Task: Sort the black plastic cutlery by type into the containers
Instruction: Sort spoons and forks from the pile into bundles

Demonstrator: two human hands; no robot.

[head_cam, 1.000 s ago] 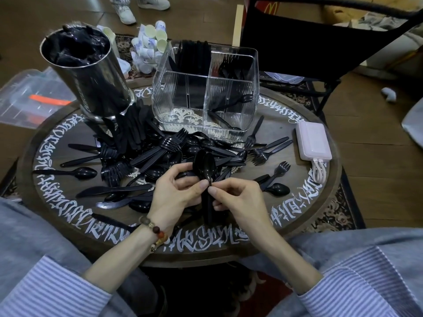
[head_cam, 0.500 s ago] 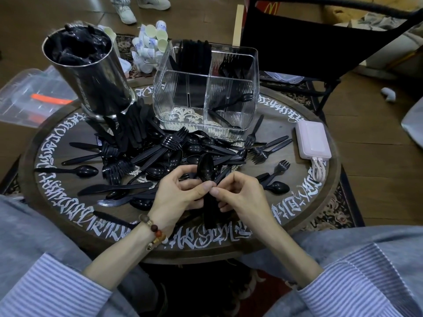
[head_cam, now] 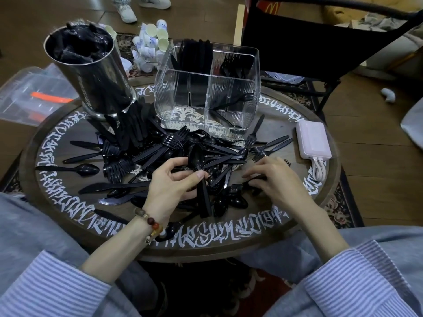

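Observation:
A heap of black plastic forks, knives and spoons (head_cam: 164, 152) covers the round table. My left hand (head_cam: 171, 186) grips a stack of black spoons (head_cam: 197, 161) upright by the handles, bowls up. My right hand (head_cam: 272, 179) lies to the right of it, fingers curled on a black piece of cutlery (head_cam: 254, 178) on the table; which type it is I cannot tell. Behind the heap stands a clear divided container (head_cam: 206, 88) with knives in the left compartment and forks in the right. A steel cylinder (head_cam: 91, 76) at the back left holds black cutlery.
The round wooden table (head_cam: 229, 239) carries white lettering around its rim. A pink power bank (head_cam: 313, 139) with a white cable lies at the right edge. A black chair (head_cam: 309, 42) stands behind. Paper cups (head_cam: 151, 42) and a person's shoes are on the floor beyond.
My right hand has let go of the spoon stack and moved right onto a piece on the table. My left hand keeps holding the spoons.

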